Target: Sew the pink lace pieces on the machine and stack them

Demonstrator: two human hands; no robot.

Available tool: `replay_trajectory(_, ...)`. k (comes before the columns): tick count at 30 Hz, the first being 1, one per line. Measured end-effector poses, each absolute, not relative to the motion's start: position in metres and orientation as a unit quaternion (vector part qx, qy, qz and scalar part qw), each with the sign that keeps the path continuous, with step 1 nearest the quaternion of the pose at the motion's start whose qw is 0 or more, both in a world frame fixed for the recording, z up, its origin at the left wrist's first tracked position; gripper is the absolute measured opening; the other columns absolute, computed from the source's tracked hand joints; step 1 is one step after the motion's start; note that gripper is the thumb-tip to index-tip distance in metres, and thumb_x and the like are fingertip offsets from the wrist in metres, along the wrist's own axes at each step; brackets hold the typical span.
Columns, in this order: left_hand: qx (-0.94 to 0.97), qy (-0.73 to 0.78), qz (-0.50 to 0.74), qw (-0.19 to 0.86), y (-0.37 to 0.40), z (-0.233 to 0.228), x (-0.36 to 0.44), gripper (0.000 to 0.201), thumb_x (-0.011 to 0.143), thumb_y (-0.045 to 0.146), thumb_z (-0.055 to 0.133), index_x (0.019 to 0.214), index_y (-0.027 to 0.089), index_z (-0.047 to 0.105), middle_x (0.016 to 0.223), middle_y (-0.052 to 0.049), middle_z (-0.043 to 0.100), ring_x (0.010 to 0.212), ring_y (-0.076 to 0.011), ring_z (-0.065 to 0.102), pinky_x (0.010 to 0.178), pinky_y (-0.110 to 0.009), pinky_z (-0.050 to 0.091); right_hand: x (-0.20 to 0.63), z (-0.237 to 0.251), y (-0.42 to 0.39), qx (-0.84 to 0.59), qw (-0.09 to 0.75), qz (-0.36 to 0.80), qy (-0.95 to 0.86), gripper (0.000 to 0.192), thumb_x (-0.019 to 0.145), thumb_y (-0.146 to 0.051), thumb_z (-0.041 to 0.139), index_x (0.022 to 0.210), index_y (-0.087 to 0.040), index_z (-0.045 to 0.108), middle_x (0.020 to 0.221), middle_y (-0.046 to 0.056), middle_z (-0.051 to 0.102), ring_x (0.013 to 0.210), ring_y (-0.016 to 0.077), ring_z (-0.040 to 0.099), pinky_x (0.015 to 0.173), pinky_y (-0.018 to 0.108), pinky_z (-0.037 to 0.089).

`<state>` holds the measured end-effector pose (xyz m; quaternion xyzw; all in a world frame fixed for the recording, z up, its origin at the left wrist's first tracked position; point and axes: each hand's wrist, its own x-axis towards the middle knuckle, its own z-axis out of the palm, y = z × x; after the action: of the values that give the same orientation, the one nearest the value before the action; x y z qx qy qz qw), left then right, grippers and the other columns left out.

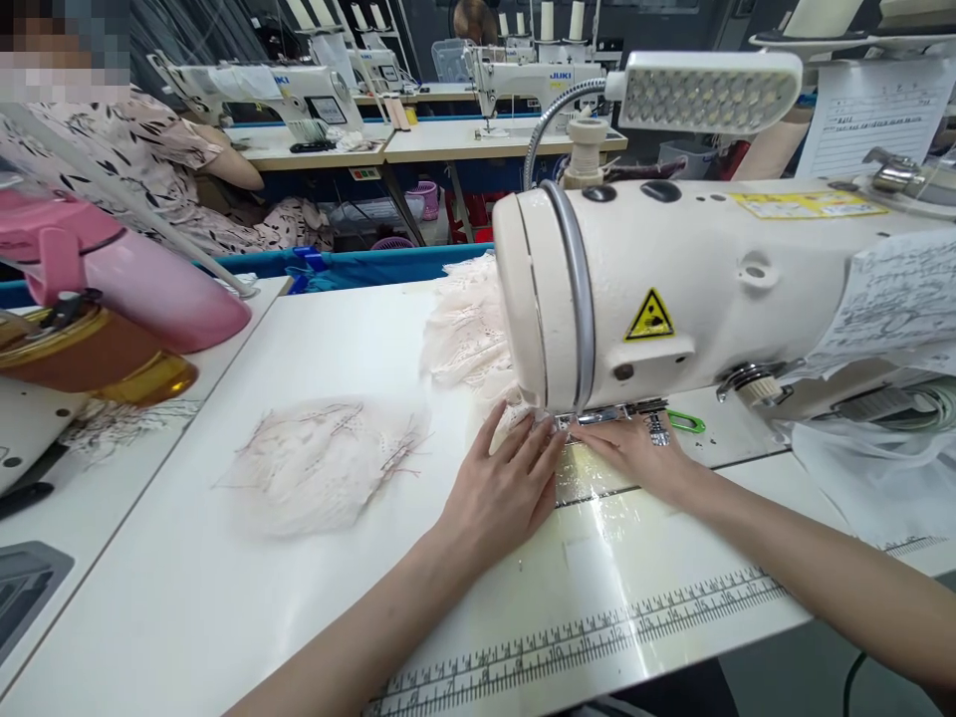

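Note:
My left hand (512,483) lies palm down with fingers spread, its fingertips on pale pink lacy fabric (470,324) beside the needle area of a white sewing machine (702,269). From the other side my right hand (638,453) reaches in under the machine head. Its visible fingers stretch flat toward the metal presser foot (597,416), and some of them are hidden behind the metal parts. The fabric runs from my left fingertips back behind the machine head. A separate piece of sheer pale fabric (321,463) with loose threads lies on the table to the left.
A ruler strip (583,637) runs along the table's front edge. A small green clip-like item (685,422) rests behind my right hand. At left stand a pink bottle (149,269) and an amber container (97,354). A lamp (709,92) overhangs the machine. Another person (171,169) sits beyond.

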<state>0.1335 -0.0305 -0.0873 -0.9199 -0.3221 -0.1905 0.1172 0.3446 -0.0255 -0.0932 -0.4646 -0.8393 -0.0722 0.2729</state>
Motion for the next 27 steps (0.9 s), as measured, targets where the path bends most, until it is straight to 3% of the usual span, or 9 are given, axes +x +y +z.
replay_trajectory(6, -0.918, -0.335, -0.184, 0.112, -0.03, -0.085, 0.134, 0.039, 0.092, 0.027, 0.044, 0.127, 0.016, 0.056, 0.125, -0.009, 0.063, 0.117, -0.0281, 0.057, 0.11, -0.055, 0.029, 0.347, -0.096, -0.031, -0.469, 0.272, -0.074, -0.837, 0.027, 0.091, -0.029, 0.049, 0.112, -0.032, 0.066, 0.093, 0.003, 0.07, 0.075, 0.0165, 0.06, 0.07, 0.033, 0.048)
replay_trajectory(10, -0.915, -0.334, -0.183, 0.133, -0.031, -0.085, 0.135, 0.037, 0.092, 0.026, 0.044, 0.126, 0.015, 0.057, 0.126, -0.009, 0.062, 0.117, -0.0272, 0.056, 0.11, -0.051, 0.03, 0.349, -0.092, -0.029, -0.464, 0.257, -0.082, -0.844, 0.024, 0.09, -0.03, 0.052, 0.109, -0.031, 0.067, 0.09, 0.003, 0.071, 0.078, 0.0163, 0.061, 0.075, 0.032, 0.047)
replay_trajectory(15, -0.926, -0.3, -0.164, 0.162, -0.032, -0.087, 0.135, 0.031, 0.093, 0.019, 0.044, 0.118, 0.011, 0.061, 0.126, -0.01, 0.062, 0.109, -0.022, 0.06, 0.1, -0.038, 0.041, 0.35, -0.091, -0.031, -0.448, 0.248, -0.095, -0.854, 0.022, 0.091, -0.03, 0.051, 0.105, -0.029, 0.068, 0.099, 0.003, 0.071, 0.082, 0.017, 0.061, 0.083, 0.036, 0.044)
replay_trajectory(20, -0.914, -0.347, -0.159, 0.134, -0.03, -0.089, 0.133, 0.039, 0.093, 0.025, 0.04, 0.123, 0.008, 0.057, 0.123, -0.014, 0.063, 0.116, -0.0263, 0.057, 0.102, -0.042, 0.039, 0.346, -0.097, -0.036, -0.473, 0.24, -0.104, -0.841, 0.031, 0.094, -0.043, 0.044, 0.105, -0.028, 0.069, 0.087, 0.003, 0.071, 0.075, 0.0193, 0.063, 0.085, 0.042, 0.043)
replay_trajectory(27, -0.914, -0.356, -0.155, 0.115, -0.031, -0.086, 0.134, 0.039, 0.092, 0.027, 0.043, 0.126, 0.015, 0.057, 0.126, -0.008, 0.063, 0.115, -0.0271, 0.058, 0.104, -0.044, 0.037, 0.345, -0.098, -0.04, -0.474, 0.238, -0.122, -0.839, 0.033, 0.096, -0.043, 0.042, 0.105, -0.029, 0.07, 0.087, 0.003, 0.072, 0.073, 0.0195, 0.065, 0.087, 0.043, 0.043)
